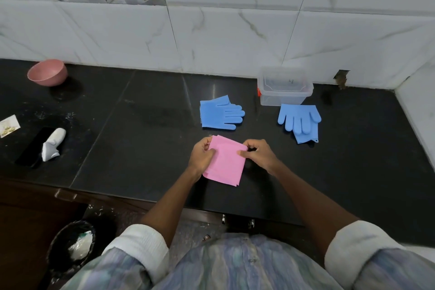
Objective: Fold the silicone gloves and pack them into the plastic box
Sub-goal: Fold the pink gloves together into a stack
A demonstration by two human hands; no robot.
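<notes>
Two hands' fingers pinching opposite edges — pink gloves between.

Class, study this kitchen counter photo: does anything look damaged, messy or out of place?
Yes. A broken hole gapes in the wall tiles just right of the plastic box. White specks are scattered on the black counter at left. The blue glove by the box lies partly folded over itself.

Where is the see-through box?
In the head view the box sits on the counter at the back right, against the tiled wall. One blue glove lies just in front of it, another blue glove to its left.
</notes>
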